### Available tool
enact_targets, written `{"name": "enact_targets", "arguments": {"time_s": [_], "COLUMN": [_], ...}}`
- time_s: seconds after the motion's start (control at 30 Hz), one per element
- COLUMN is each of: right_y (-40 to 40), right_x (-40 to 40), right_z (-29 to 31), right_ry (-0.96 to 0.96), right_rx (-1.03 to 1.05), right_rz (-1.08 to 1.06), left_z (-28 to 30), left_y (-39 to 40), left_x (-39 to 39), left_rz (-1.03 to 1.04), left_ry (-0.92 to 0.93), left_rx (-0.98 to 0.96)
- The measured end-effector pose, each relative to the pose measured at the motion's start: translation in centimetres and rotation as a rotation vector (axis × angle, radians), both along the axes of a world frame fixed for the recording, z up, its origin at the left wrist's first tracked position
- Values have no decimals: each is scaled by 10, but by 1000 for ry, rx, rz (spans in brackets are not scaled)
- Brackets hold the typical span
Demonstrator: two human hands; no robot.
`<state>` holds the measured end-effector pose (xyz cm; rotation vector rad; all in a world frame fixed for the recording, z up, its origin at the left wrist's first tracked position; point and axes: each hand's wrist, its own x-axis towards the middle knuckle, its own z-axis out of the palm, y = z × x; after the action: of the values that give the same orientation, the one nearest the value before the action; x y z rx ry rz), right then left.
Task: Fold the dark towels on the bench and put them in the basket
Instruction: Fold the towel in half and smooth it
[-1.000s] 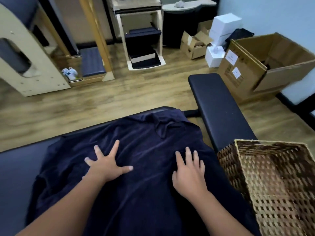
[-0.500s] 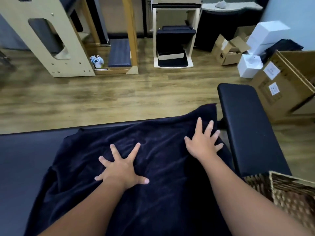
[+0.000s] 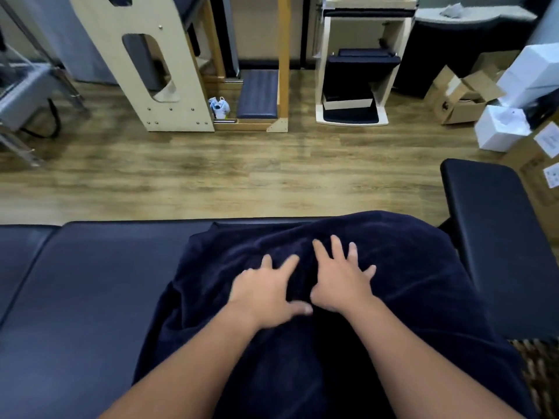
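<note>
Two hands lie flat on the towel (image 3: 378,297), side by side: left hand (image 3: 266,290) and right hand (image 3: 340,281), each grip wide, fingers spread, holding nothing. That dark towel covers the right part of the padded counter (image 3: 90,282). A sliver of basket (image 3: 541,376) shows at near right. Beyond lie wood floor (image 3: 211,173), wooden frames (image 3: 169,65), and boxes (image 3: 459,95) at far right.

basket (image 3: 543,370): being cut off by the right edge, only a woven corner showing | towel (image 3: 408,297): running off the bottom edge, covering the desk (image 3: 90,282) beneath | fingers (image 3: 290,261): blurring
</note>
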<state>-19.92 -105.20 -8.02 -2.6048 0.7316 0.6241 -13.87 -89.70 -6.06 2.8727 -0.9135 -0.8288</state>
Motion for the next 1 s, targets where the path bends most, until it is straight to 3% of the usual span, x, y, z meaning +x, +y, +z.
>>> {"name": "enact_targets", "arguments": {"time_s": [0.07, 0.1, 0.17, 0.27, 0.4, 0.5, 0.57, 0.6, 0.67, 0.73, 0.9, 1.0], "right_y": [3, 4, 4, 4, 7, 9, 15, 20, 30, 36, 36, 41], "right_x": [2, 3, 3, 5, 7, 11, 14, 15, 17, 19, 18, 16], "right_z": [1, 1, 1, 1, 3, 7, 8, 9, 9, 9, 10, 12], "right_ry": [21, 23, 21, 30, 52, 102, 139, 149, 153, 146, 110, 39], "right_rx": [-1, -2, -7, -7, -15, -7, -33, -52, -55, -17, 32, -15], "right_rz": [-1, -7, -23, -44, -62, -86, -92, -91, -116, -160, -250, -91], "left_z": [7, 8, 6, 3, 0, 11, 20, 24, 36, 44, 63, 42], "left_y": [26, 41, 65, 91, 96, 95, 100, 104, 112, 118, 130, 135], "left_x": [40, 63, 105, 139, 143, 152, 162, 168, 176, 188, 229, 224], "left_rz": [148, 207, 185, -9, -273, -78, -29, -85, -228, -264, 9, -111], "left_ry": [-153, -246, -316, -52, -23, 289, 435, 419, 208, -27, -392, -499], "left_rx": [-219, -235, -67, 71, -266, -431, -322, -150, 281, 488, 110, 204]}}
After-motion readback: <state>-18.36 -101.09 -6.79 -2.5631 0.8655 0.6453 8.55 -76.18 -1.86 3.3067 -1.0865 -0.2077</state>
